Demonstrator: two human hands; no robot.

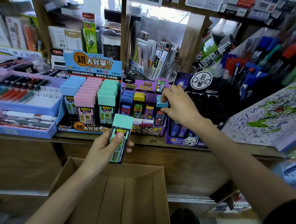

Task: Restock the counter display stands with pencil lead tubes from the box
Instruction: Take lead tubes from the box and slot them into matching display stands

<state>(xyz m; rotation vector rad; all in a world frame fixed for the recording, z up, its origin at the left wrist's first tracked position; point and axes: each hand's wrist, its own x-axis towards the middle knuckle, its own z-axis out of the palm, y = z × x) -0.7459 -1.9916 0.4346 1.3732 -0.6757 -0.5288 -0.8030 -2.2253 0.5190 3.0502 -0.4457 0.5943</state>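
Wooden counter (159,142) runs across the frame, with an open cardboard box (113,197) below its front edge. On the counter sits a blue display stand (92,64) with blue, pink and mint tube columns. A purple display stand (145,87) is just beside it on the right. Left hand (102,147) is above the box, fingers and thumb wrapped around a mint-capped lead tube (121,127), upright, in front of the blue stand. Right hand (179,103) is at the purple stand's rightmost column, fingers and thumb pinching a light-blue-capped tube (161,116) seated there.
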